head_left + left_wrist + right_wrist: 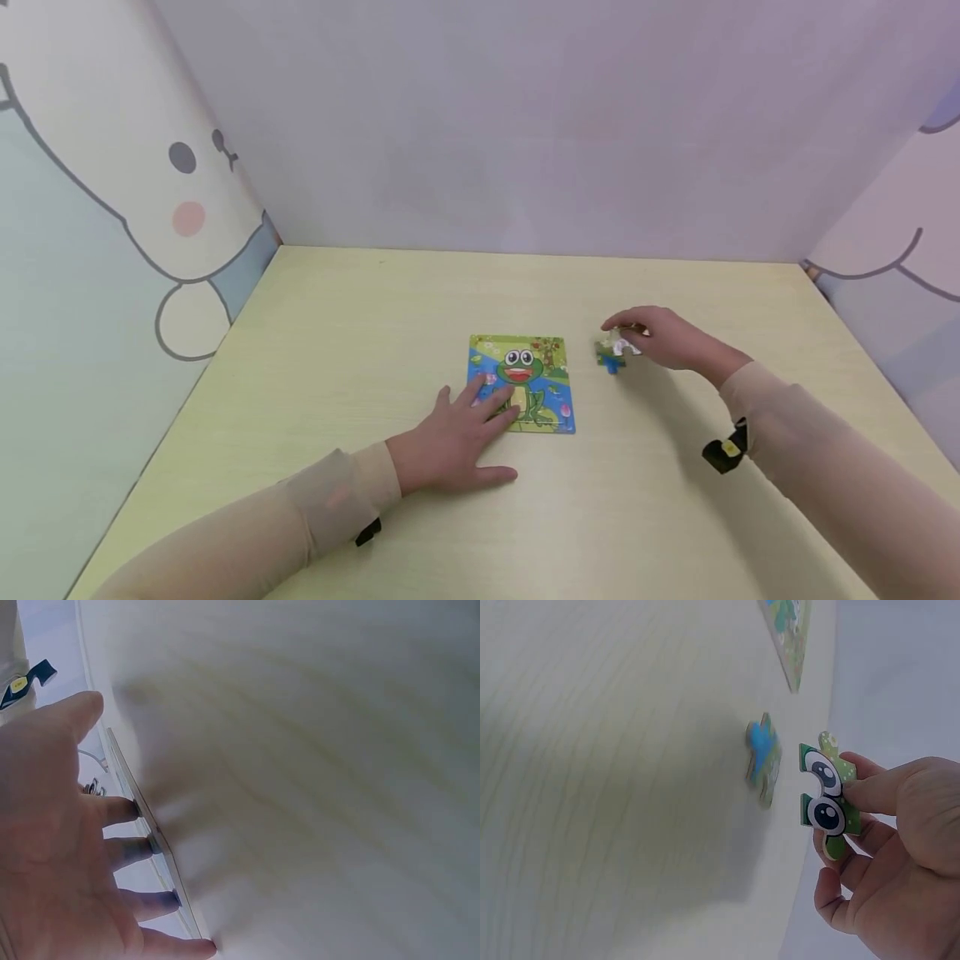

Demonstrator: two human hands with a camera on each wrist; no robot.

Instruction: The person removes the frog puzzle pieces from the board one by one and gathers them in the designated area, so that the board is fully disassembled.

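Observation:
A square frog puzzle board point(553, 392) lies flat near the middle of the table, showing a green frog on a blue and green ground. My left hand point(453, 442) rests with spread, straight fingers on the board's lower left part, hiding some of the picture. To the right of the board, my right hand point(666, 335) pinches a puzzle piece point(829, 815) printed with two frog eyes on green, held up off the table. Another puzzle piece point(763, 754), blue and green, lies on the table just below that hand.
The pale wooden table point(360, 333) meets a plain back wall point(525, 125) at its far edge. Side panels with cartoon animals point(127, 167) stand to the left and right. Each wrist wears a black band point(726, 452).

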